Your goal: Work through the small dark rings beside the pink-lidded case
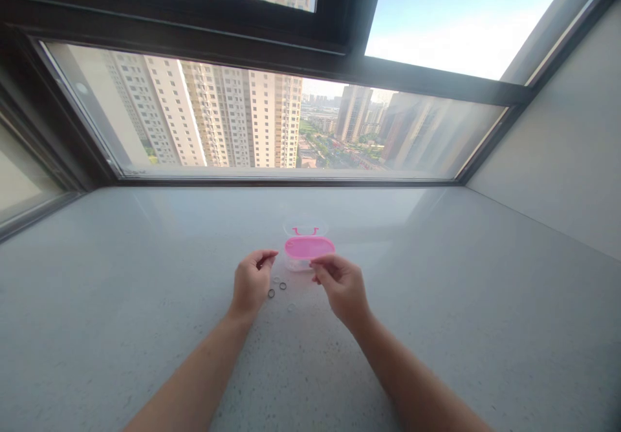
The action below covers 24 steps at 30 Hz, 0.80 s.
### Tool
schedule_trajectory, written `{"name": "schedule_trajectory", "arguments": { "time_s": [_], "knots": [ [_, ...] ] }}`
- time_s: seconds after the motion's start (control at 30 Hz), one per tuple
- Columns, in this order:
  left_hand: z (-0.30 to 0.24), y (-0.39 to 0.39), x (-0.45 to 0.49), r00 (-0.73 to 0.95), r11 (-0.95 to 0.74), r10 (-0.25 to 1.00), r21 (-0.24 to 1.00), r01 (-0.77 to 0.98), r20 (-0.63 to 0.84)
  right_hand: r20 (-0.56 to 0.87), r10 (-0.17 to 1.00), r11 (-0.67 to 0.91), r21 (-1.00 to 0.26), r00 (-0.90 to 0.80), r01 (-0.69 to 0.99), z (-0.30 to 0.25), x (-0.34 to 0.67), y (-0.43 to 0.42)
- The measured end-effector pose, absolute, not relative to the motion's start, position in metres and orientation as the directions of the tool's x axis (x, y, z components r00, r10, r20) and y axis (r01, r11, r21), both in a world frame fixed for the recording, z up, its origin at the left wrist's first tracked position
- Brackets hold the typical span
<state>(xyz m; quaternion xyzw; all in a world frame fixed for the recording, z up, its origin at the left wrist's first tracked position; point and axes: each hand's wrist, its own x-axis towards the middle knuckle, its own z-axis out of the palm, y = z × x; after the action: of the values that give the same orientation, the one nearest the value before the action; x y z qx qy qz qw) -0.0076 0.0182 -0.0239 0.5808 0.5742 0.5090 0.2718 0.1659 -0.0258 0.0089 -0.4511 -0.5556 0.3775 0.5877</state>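
Note:
A small clear plastic box with a pink oval top point(309, 247) stands on the pale sill, and a transparent flap with a pink handle point(305, 231) shows behind it. My left hand point(251, 281) is just left of the box, thumb and fingertips pinched together. In front of the box's right side, my right hand point(340, 283) is also closed in a pinch, its fingertips overlapping the box's front in view. Whatever either pinch holds is too small to see. Between the hands lie two dark small rings, one point(271, 293) beside my left wrist, another point(283, 286), and two faint clear rings point(291, 308).
The speckled white sill point(145, 302) spreads around both arms. Behind it rises a dark-framed window point(291, 182) with tall buildings outside. A white wall point(572, 134) bounds the right side, and another window frame point(53, 96) stands at the left.

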Motion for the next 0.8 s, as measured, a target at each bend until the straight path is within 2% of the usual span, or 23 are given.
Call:
{"name": "schedule_trajectory", "arguments": {
  "time_s": [0.1, 0.3, 0.53, 0.8],
  "knots": [
    [-0.025, 0.018, -0.009, -0.175, -0.192, 0.946, 0.904, 0.381, 0.274, 0.193, 0.971, 0.206, -0.974, -0.143, 0.088, 0.006, 0.147, -0.032],
    [-0.025, 0.017, -0.010, -0.158, -0.178, 0.952, 0.892, 0.415, 0.263, 0.029, 0.914, 0.015, -0.999, -0.405, -0.036, -0.002, 0.135, -0.024],
    [-0.021, 0.015, -0.009, -0.172, -0.136, 0.956, 0.877, 0.460, 0.238, -0.051, 0.898, -0.169, -0.957, -0.437, -0.237, -0.008, 0.160, -0.017],
    [-0.017, 0.013, -0.008, -0.207, -0.076, 0.960, 0.888, 0.454, 0.187, -0.080, 0.863, -0.256, -0.921, -0.499, -0.295, -0.007, 0.162, -0.015]
  ]
}}
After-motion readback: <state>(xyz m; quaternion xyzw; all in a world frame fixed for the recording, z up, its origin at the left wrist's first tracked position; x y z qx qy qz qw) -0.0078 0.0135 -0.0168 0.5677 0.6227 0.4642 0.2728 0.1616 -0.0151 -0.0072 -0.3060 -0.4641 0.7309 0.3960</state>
